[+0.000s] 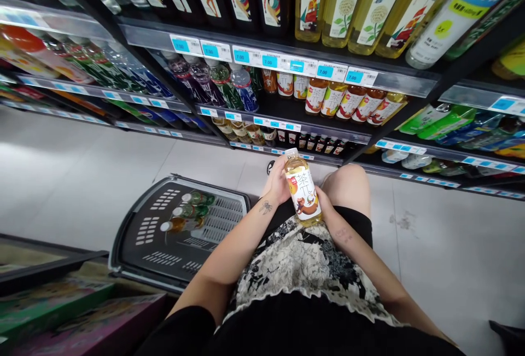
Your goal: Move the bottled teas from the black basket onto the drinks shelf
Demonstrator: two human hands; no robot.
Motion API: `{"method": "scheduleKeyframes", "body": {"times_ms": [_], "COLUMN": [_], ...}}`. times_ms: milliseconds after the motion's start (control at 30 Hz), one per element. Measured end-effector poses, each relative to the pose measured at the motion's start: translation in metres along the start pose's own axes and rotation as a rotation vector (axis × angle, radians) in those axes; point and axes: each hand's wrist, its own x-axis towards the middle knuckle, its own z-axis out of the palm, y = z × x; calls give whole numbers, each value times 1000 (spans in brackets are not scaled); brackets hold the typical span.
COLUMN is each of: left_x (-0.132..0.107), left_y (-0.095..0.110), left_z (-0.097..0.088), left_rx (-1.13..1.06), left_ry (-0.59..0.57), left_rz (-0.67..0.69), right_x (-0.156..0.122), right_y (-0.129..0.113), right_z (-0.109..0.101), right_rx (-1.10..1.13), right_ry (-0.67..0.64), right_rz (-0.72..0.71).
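I hold a bottle of yellow tea with a white cap and a white label upright over my lap. My left hand wraps its left side near the top. My right hand grips the lower right part of the bottle. A black shopping basket stands on the floor to my left, with three bottles lying in it.
Dark shelves full of drink bottles with blue price tags run in front of me. Similar tea bottles stand on the middle shelf. Grey tiled floor lies to the right. Coloured boxes sit at the lower left.
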Motion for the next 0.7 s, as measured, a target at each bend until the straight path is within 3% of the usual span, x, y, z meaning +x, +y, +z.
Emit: {"method": "scheduleKeyframes", "body": {"times_ms": [100, 200, 367, 533, 700], "left_x": [0, -3, -8, -7, -13], "left_y": [0, 1, -2, -9, -7], "left_z": [3, 7, 8, 5, 16], "left_rx": [83, 128, 233, 541, 925], "left_ry": [59, 64, 63, 57, 215], "left_rz": [57, 75, 75, 224, 412], "right_x": [-4, -1, 4, 6, 14], "right_y": [-1, 6, 15, 13, 10], "right_z": [8, 2, -18, -30, -35], "right_rx": [135, 115, -181, -453, -676], "right_ry": [-22, -108, -148, -174, -77], "right_rz": [-17, -71, -137, -402, -598]}}
